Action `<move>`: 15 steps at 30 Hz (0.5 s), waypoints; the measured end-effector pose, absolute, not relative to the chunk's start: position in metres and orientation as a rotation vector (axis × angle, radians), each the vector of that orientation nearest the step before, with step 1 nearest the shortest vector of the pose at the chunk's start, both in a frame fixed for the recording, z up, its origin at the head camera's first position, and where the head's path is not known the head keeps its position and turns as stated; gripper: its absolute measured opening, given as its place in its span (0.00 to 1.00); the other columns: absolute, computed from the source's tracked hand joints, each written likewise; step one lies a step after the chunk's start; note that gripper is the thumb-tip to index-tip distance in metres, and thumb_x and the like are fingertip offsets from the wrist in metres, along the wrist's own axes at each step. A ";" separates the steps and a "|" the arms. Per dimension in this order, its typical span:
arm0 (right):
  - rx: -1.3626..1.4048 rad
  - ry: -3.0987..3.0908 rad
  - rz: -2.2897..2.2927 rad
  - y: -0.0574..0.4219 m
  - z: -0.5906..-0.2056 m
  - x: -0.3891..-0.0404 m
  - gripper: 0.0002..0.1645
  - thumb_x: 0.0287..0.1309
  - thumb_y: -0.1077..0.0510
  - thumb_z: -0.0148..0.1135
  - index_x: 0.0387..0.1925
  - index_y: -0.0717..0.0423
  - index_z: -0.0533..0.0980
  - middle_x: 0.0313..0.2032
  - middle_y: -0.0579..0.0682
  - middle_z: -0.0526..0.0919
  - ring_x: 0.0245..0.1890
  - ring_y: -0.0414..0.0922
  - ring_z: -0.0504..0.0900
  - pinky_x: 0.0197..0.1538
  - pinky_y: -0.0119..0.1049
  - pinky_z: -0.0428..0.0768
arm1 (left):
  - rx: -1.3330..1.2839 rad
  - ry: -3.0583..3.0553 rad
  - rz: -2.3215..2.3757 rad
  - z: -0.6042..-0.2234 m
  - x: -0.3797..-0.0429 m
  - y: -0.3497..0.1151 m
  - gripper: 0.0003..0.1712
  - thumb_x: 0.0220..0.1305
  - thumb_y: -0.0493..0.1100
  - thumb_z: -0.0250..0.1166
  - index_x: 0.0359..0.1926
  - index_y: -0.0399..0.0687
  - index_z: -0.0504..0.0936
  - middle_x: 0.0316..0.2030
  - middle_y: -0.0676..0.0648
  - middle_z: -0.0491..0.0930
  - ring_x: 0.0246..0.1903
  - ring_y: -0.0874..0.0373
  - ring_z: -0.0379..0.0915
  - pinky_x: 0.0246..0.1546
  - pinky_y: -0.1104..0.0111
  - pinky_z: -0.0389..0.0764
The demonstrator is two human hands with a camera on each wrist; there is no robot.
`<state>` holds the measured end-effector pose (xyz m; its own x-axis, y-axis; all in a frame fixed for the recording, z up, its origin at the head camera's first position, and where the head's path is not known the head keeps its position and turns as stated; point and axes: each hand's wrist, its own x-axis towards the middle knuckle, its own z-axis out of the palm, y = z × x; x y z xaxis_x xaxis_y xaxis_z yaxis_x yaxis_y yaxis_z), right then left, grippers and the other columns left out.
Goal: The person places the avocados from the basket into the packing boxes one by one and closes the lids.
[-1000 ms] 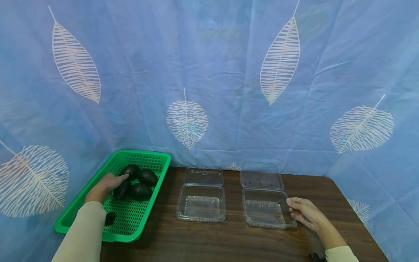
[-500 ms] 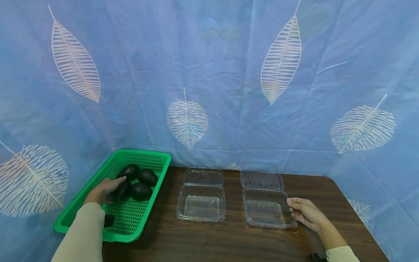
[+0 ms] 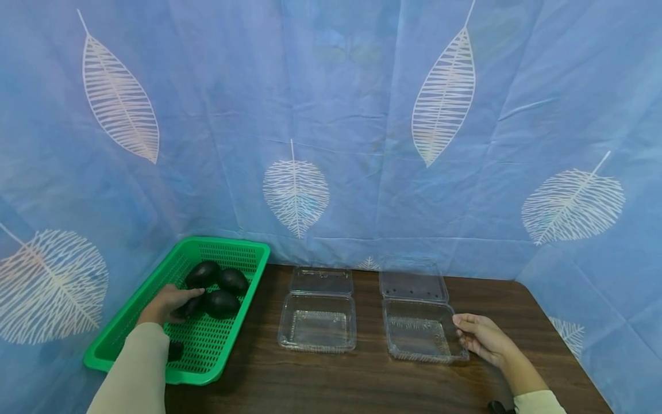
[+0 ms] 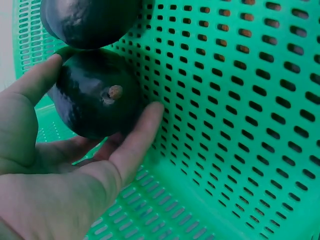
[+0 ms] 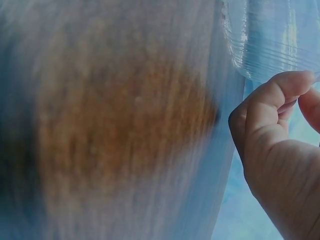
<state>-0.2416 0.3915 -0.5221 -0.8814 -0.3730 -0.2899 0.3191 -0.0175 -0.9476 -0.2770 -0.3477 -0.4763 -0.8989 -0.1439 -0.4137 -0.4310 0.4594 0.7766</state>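
In the green basket (image 3: 247, 306), my left hand (image 3: 168, 303) grips a dark avocado (image 4: 92, 95), thumb on one side and fingers around the other. Its brown stem nub faces the left wrist camera. Right beside it lie a back avocado (image 3: 203, 274), a right-hand avocado (image 3: 234, 281) and a front avocado (image 3: 221, 303). Over on the right, my right hand (image 3: 485, 336) pinches the right rim of a clear plastic clamshell box (image 3: 418, 339) between thumb and fingers. That box stands with its lid (image 3: 414, 285) folded back and no fruit inside.
A second clear clamshell box (image 3: 318, 330), also with its lid back, stands between the basket and the right box. Everything rests on a brown wooden table (image 3: 320, 382). A blue leaf-print curtain (image 3: 351, 190) hangs right behind the table's back edge.
My left hand has shifted slightly right and lower around the avocado, which has moved a little toward the front of the basket. My right hand stays on the box rim.
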 end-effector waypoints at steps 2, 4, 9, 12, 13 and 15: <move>-0.053 1.802 -1.943 0.392 -0.523 -0.242 0.10 0.81 0.56 0.48 0.53 0.57 0.73 0.38 0.43 0.77 0.33 0.31 0.77 0.39 0.24 0.82 | -0.508 2.425 1.417 -0.477 -0.277 -0.347 0.54 0.73 0.58 0.62 0.71 0.14 0.47 0.57 0.22 0.60 0.45 0.38 0.78 0.42 0.52 0.89; -0.054 1.799 -1.942 0.392 -0.523 -0.241 0.10 0.81 0.56 0.48 0.52 0.57 0.73 0.38 0.43 0.77 0.33 0.31 0.77 0.39 0.24 0.82 | -0.516 2.414 1.436 -0.477 -0.277 -0.346 0.54 0.73 0.57 0.62 0.71 0.14 0.47 0.56 0.23 0.60 0.43 0.41 0.79 0.42 0.53 0.89; -0.070 1.782 -1.956 0.393 -0.523 -0.242 0.10 0.82 0.57 0.47 0.51 0.57 0.73 0.37 0.43 0.77 0.33 0.31 0.78 0.38 0.24 0.82 | -0.528 2.394 1.480 -0.476 -0.276 -0.346 0.52 0.72 0.56 0.64 0.68 0.15 0.50 0.55 0.24 0.61 0.41 0.44 0.79 0.42 0.53 0.89; -0.080 1.779 -1.953 0.393 -0.523 -0.242 0.10 0.82 0.57 0.47 0.51 0.57 0.74 0.37 0.43 0.78 0.32 0.31 0.78 0.37 0.24 0.82 | -0.542 2.404 1.478 -0.476 -0.276 -0.346 0.45 0.71 0.56 0.65 0.61 0.18 0.58 0.51 0.26 0.64 0.38 0.46 0.79 0.41 0.53 0.89; -0.080 1.776 -1.953 0.393 -0.523 -0.242 0.10 0.82 0.57 0.47 0.51 0.56 0.74 0.36 0.43 0.78 0.32 0.31 0.78 0.37 0.24 0.82 | -0.547 2.408 1.475 -0.476 -0.276 -0.346 0.42 0.70 0.56 0.66 0.58 0.20 0.61 0.49 0.27 0.65 0.37 0.46 0.79 0.41 0.53 0.89; -0.080 1.771 -1.955 0.394 -0.523 -0.242 0.10 0.82 0.57 0.47 0.50 0.56 0.74 0.36 0.43 0.78 0.32 0.31 0.78 0.37 0.24 0.82 | -0.554 2.420 1.466 -0.476 -0.276 -0.346 0.38 0.69 0.56 0.66 0.53 0.24 0.64 0.47 0.29 0.66 0.36 0.47 0.79 0.40 0.54 0.89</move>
<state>-0.2417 0.3935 -0.5229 -0.8745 -0.3953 -0.2812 0.3187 -0.0313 -0.9473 -0.2759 -0.3462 -0.4760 -0.8940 -0.1873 -0.4070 -0.4475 0.4188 0.7902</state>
